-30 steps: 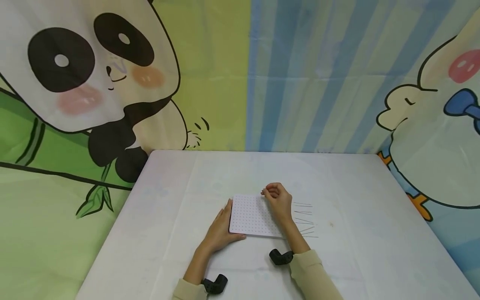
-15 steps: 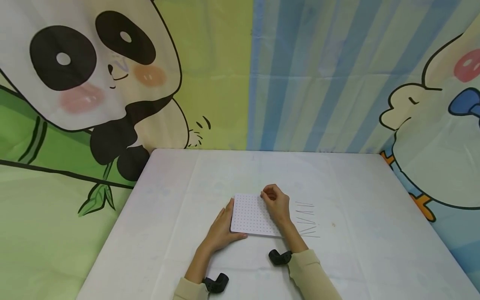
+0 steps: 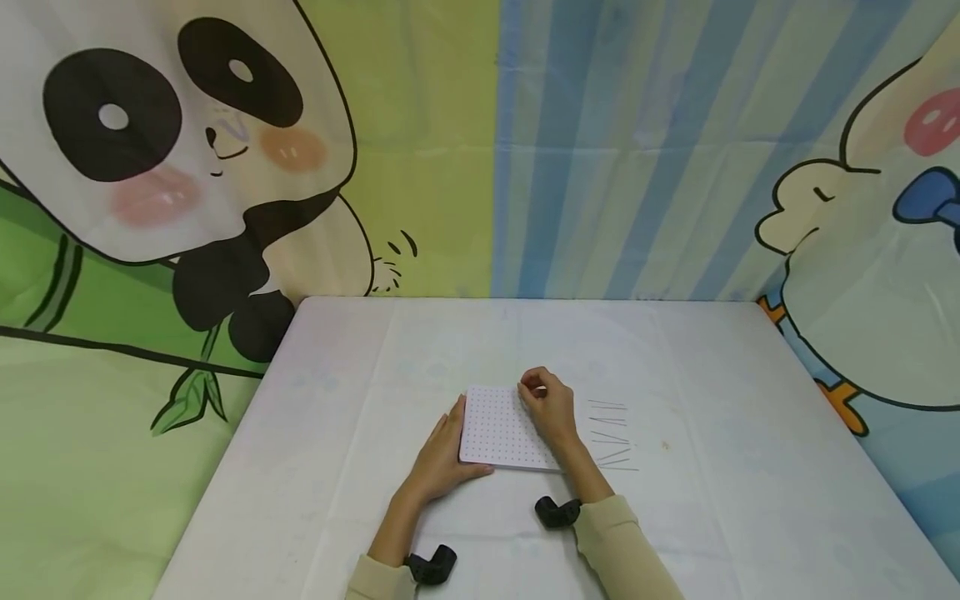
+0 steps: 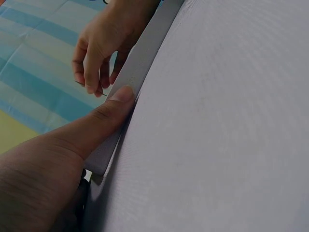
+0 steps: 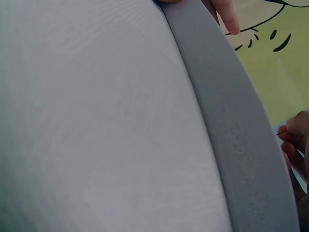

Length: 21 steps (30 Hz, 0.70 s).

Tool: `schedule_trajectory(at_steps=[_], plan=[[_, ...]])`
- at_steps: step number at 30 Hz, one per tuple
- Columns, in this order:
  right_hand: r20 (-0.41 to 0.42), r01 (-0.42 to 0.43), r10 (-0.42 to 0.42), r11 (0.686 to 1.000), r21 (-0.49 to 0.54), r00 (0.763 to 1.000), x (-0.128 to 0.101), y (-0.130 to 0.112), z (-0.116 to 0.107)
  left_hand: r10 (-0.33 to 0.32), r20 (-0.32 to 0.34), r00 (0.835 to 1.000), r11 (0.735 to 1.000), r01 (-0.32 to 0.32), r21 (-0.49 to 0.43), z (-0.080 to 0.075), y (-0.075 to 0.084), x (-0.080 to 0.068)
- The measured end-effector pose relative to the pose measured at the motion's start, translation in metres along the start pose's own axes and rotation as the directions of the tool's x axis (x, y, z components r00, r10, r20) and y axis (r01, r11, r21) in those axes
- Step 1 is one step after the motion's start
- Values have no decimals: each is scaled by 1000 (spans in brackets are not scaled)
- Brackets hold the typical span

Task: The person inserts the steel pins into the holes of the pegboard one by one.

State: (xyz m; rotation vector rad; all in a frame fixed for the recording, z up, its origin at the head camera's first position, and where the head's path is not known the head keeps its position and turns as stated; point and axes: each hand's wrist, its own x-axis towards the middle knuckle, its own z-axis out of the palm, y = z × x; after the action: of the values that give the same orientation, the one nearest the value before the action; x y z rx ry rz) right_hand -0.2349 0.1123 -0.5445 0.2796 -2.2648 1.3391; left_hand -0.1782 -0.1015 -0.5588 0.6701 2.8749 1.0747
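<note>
The white perforated foam board (image 3: 501, 433) lies flat on the bench (image 3: 360, 400), a little nearer the person than its middle. The left hand (image 3: 442, 462) steadies the board at its left edge, thumb laid along the near side and fingers straight against the rim, carrying nothing. The right hand (image 3: 547, 404) hovers over the board's far right corner with its fingers curled, pinching a thin metal pin (image 4: 91, 89) between thumb and fingertips; in the left wrist view the pin's tip sits just beside the board's upper surface. The step in hand looks like seating this pin into one of the small holes. More loose pins (image 3: 611, 437) lie in a row on the bench just right of the board. The next move seems to call for lining the tip up with a hole and pressing straight down while the left hand keeps the board from sliding.
</note>
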Motion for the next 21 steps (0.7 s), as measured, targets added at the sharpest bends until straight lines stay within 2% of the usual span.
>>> schedule_trajectory(at_steps=[21], plan=[[6, -19, 19, 1000, -5, 1000, 1, -2, -1, -3, 7, 1000, 1000, 3, 2, -2, 2, 1]])
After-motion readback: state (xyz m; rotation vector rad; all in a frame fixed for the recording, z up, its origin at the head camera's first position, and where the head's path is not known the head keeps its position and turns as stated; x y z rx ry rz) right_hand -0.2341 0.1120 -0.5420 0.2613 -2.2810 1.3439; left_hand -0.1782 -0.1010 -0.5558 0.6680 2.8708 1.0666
